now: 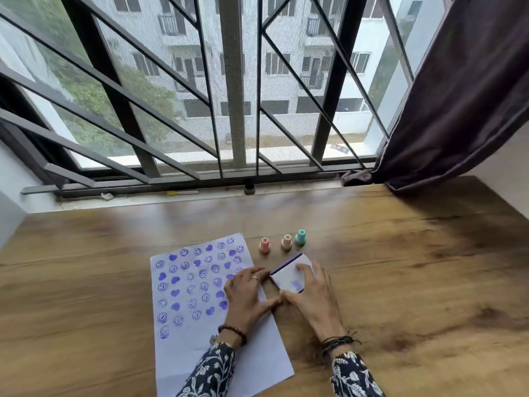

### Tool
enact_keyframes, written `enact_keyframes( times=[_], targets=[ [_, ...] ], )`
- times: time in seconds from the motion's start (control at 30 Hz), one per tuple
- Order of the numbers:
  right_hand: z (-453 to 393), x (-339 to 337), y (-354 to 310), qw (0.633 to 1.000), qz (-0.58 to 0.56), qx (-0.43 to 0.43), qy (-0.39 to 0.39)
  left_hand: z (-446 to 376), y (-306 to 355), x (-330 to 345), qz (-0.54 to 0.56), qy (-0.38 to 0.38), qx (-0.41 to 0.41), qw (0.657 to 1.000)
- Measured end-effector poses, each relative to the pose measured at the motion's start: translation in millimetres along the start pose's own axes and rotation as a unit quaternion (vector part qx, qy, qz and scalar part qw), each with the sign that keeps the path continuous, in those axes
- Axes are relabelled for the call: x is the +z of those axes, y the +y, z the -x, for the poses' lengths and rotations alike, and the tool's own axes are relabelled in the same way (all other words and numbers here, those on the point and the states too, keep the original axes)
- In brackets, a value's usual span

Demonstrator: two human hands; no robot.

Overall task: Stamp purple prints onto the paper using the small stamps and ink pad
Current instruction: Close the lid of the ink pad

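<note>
A white paper (pixel 197 319) lies on the wooden table, covered in several rows of purple smiley and heart prints. To its right sits the ink pad (pixel 287 275), its white lid down with a purple edge showing and purple smudges on top. My right hand (pixel 310 296) rests on the pad, fingers over the lid, thumb at its near edge. My left hand (pixel 247 296) lies on the paper's right side, fingertips touching the pad's left edge. Three small stamps stand upright behind the pad: pink (pixel 264 245), beige (pixel 286 241), teal (pixel 300 237).
The wooden table (pixel 400 267) stretches wide on both sides. A barred window with a sill (pixel 183 196) holding small items runs along the far edge. A dark curtain (pixel 458 110) hangs at the right, touching the table's far right corner.
</note>
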State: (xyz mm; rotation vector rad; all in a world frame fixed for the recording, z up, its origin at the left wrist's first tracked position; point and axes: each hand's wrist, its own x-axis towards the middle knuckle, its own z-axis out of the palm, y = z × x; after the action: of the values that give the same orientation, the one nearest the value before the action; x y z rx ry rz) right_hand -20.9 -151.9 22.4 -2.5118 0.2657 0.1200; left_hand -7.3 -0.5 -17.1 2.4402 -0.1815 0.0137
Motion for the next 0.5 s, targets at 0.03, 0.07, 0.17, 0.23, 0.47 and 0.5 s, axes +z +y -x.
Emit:
enact_keyframes(
  times=[0.03,0.07,0.17,0.23,0.47,0.5],
  targets=[
    [-2.0,0.4,-1.7,1.000,0.000,0.000,0.001,-0.2,-0.5,0.6,0.001,0.001,-0.001,1.000],
    [-4.0,0.6,-3.2,1.000,0.001,0.000,0.003,-0.4,-0.7,1.0,0.002,0.000,-0.003,1.000],
    [-7.7,1.1,-4.7,1.000,0.010,-0.001,0.005,-1.3,0.1,2.5,-0.016,-0.008,-0.016,1.000],
    [-7.5,1.5,-3.2,1.000,0.004,0.002,0.014,-1.1,2.5,4.1,-0.036,-0.010,-0.024,0.999],
    [4.7,-5.3,10.7,0.989,-0.125,0.039,0.070,-4.3,6.7,0.4,-0.050,-0.045,-0.043,0.997],
    [5.4,-6.6,14.0,0.986,-0.138,0.051,0.082,-5.6,7.3,-1.3,-0.050,-0.059,-0.043,0.996]
  ],
)
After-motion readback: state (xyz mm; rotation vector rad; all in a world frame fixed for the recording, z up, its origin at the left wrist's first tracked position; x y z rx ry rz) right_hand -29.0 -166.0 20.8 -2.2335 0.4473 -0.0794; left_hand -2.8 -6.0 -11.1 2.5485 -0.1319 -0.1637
